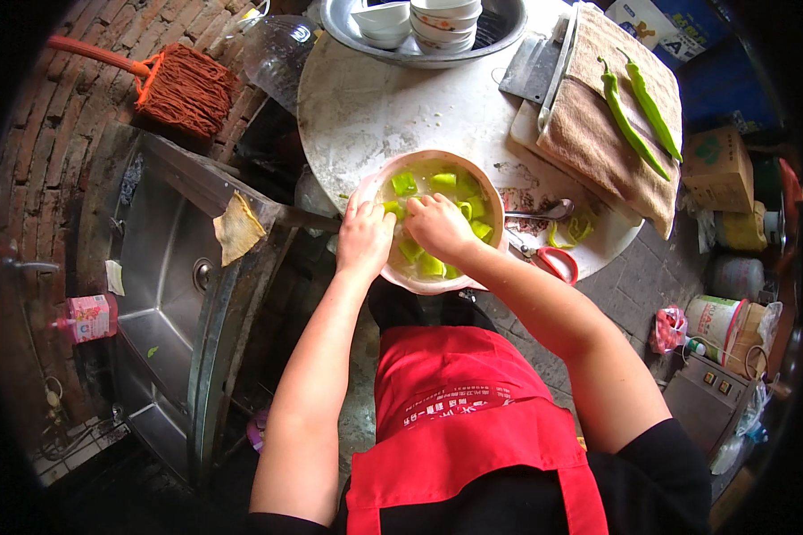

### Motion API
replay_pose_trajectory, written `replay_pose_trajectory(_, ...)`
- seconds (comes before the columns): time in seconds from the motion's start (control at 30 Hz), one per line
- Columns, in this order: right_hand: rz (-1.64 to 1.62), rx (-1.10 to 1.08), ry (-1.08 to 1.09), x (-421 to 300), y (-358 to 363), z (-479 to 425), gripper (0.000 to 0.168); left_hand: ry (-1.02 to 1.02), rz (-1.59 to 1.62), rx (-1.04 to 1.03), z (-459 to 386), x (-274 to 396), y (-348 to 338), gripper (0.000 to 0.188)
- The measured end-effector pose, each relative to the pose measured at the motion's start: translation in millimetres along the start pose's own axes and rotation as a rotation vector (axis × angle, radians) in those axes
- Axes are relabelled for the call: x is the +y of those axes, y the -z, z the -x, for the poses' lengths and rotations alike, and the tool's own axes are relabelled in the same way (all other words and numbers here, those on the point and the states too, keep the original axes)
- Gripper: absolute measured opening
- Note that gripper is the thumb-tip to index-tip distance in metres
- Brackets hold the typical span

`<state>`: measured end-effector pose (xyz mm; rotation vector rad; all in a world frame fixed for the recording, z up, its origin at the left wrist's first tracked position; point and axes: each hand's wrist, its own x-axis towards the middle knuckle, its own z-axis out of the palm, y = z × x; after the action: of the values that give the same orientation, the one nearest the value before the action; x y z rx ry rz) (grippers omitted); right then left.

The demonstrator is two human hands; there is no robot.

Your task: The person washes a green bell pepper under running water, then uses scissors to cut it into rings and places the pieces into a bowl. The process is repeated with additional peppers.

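A pale pink basin stands at the round table's near edge, holding cloudy water and several cut green pepper pieces. My left hand lies over the basin's left rim, its fingertips hidden from me. Inside the basin, my right hand has its fingers bent down at the water among the pieces. One green piece shows between the two hands; whether either hand grips it is unclear. Right of the basin lie a metal spoon, red-handled scissors and green pepper scraps.
Two long green peppers lie on a brown towel, beside a cleaver. A metal basin with stacked bowls stands on the white table. To the left are a steel sink and a red mop.
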<state>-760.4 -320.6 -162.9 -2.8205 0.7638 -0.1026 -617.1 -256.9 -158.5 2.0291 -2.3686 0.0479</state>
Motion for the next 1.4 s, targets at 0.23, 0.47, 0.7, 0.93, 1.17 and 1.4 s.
replay_pose_trajectory(0.23,-0.698,0.257,-0.336,35,13,12,0.014,0.139,0.263,0.059,1,3,11,0.014)
replay_pose_trajectory(0.47,-0.873,0.522,-0.686,112,23,121,0.010,0.579,1.339,0.114,-2,12,6,0.029)
replay_pose_trajectory(0.7,-0.501,0.431,-0.835,157,13,197,0.015,0.758,1.870,0.009,-12,23,16,0.025)
replay_pose_trajectory(0.93,-0.332,0.277,-0.717,99,25,218,0.020,0.744,1.892,-0.042,-19,35,20,0.021)
replay_pose_trajectory(1.17,-0.096,0.157,-0.554,69,16,206,0.033,0.746,2.017,-0.079,-44,60,27,0.030)
replay_pose_trajectory(1.4,-0.667,0.072,-0.748,72,29,232,0.060,0.707,2.135,-0.128,-63,78,42,0.026)
